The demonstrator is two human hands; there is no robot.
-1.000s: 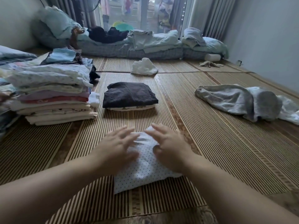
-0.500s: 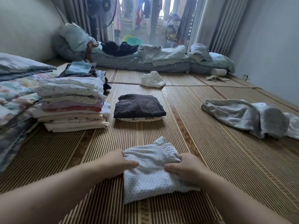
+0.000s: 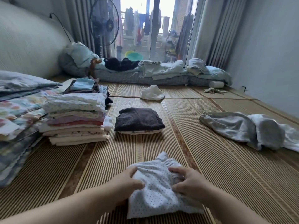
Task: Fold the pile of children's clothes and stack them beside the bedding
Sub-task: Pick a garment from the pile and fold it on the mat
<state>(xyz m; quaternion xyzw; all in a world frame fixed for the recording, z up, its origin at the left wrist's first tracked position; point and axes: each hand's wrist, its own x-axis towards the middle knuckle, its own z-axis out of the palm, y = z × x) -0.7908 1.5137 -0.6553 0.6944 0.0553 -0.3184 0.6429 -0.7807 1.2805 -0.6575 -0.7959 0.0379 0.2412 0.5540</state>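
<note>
On woven floor mat (image 3: 218, 167), dotted garment (image 3: 157, 193) gripped in curled fingers of left hand (image 3: 127, 181) and right hand (image 3: 189, 185); folded stack (image 3: 74, 122) beyond garment.

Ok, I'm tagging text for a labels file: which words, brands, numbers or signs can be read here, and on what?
None can be read.
The dotted garment shows only dots, no label.
The printed bedding shows coloured shapes, too blurred to tell any letters.
The fan shows no legible badge.

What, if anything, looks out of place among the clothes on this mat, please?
A crumpled white garment lies alone near the far mattress, and a grey garment sprawls unfolded at right, unlike the neat stack at left.
</note>
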